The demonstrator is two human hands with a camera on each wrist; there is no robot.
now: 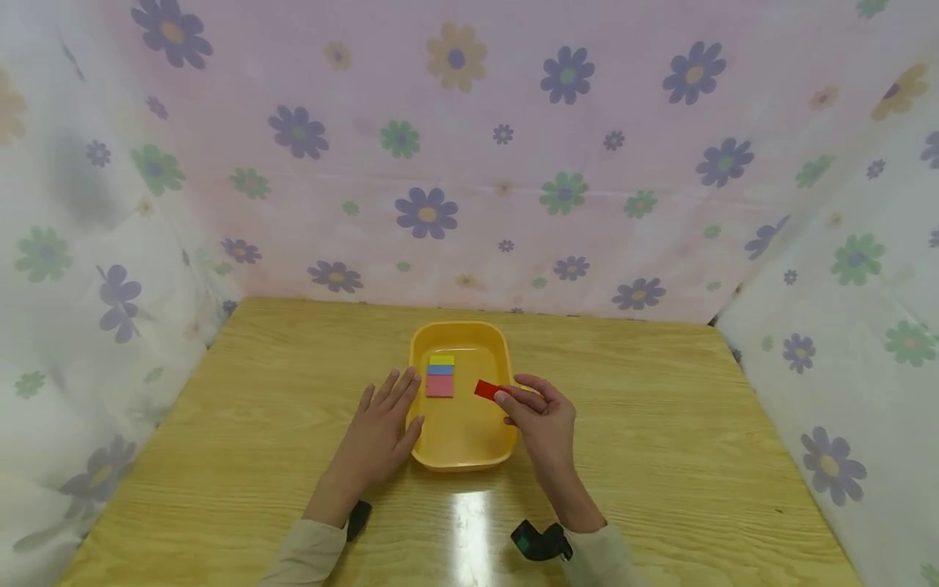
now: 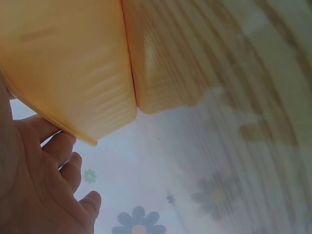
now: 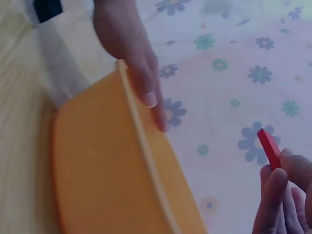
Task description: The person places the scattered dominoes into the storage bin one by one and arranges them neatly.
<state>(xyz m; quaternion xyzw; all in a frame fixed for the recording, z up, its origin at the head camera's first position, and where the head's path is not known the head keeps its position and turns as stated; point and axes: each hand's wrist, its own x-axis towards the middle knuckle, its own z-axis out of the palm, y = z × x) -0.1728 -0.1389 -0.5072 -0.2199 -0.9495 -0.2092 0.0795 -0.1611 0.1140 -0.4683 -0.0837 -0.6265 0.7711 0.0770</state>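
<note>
A yellow-orange plastic tray [image 1: 462,444] stands on the table. Flat against its left part, a yellow piece [image 1: 442,359], a blue piece [image 1: 440,370] and a pink piece [image 1: 440,386] lie in a touching column. My left hand [image 1: 376,436] rests at the tray's left rim with fingers nearly straight; in the left wrist view the fingers touch the tray wall [image 2: 92,78]. Above the tray's right side, my right hand [image 1: 546,424] pinches a small flat red block [image 1: 486,390] between thumb and fingers. The red block [image 3: 269,150] shows edge-on in the right wrist view.
The wood-grain table [image 1: 660,424] spreads out on both sides of the tray. A flower-print curtain [image 1: 499,163] encloses its back and sides. Dark devices [image 1: 539,542] sit at both wrists, by the light sleeves.
</note>
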